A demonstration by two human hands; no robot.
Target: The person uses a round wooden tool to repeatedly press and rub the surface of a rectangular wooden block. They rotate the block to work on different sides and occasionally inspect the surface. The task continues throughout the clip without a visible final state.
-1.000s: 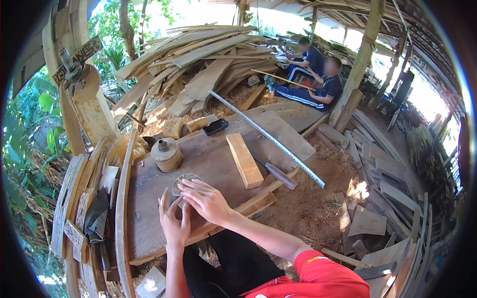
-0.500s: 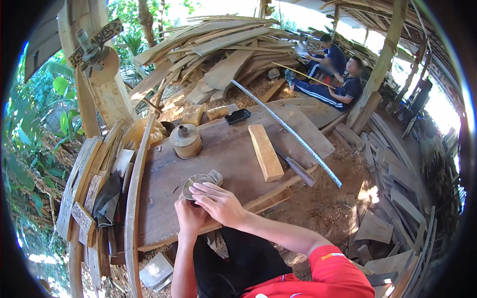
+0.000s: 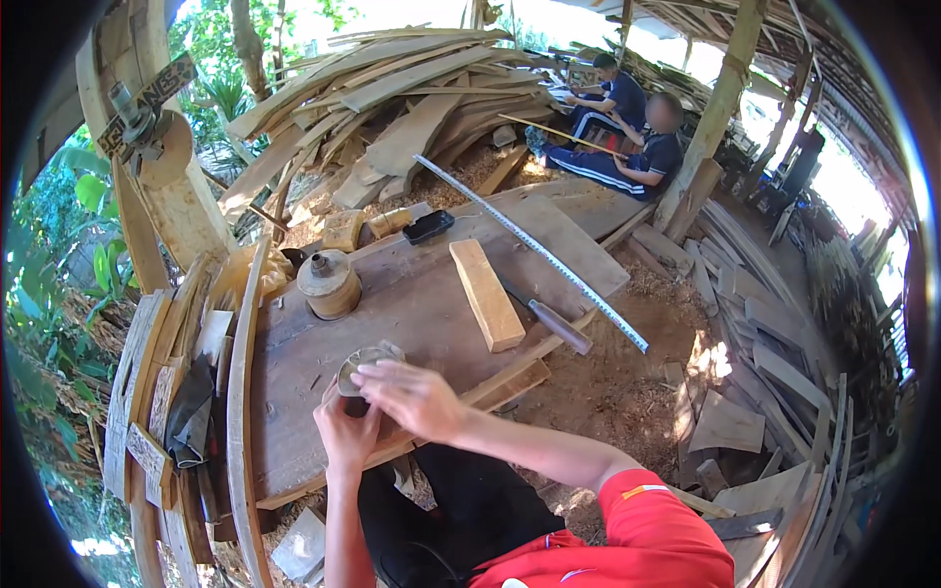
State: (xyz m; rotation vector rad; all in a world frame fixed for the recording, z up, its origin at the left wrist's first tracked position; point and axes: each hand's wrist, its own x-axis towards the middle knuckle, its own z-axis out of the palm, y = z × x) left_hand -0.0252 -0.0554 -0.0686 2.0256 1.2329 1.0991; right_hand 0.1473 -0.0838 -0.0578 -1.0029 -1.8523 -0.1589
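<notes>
My left hand (image 3: 345, 429) is closed round a small round grey-brown object (image 3: 353, 365) at the near edge of the wooden work board (image 3: 299, 397). My right hand (image 3: 417, 397) lies over the object's top, its fingers smeared by motion. A small pale piece behind the object is too blurred to make out. Farther back stands a round tan container with a narrow neck (image 3: 328, 291). To its right lie a rectangular wood block (image 3: 486, 294), a handled tool (image 3: 559, 323), a long metal ruler (image 3: 529, 250) and a black case (image 3: 427, 227).
A heaped plank pile (image 3: 402, 108) is behind the board. Two people (image 3: 647, 157) sit at the back right, one holding a yellow stick. A post (image 3: 706, 137) rises beside them. Upright offcuts (image 3: 147, 392) flank the left; loose planks (image 3: 784, 363) lie along the right.
My left hand's fingers, raised and spread a second ago, have closed round the object. My right hand has moved over it and is now blurred. The view has shifted slightly back and forth.
</notes>
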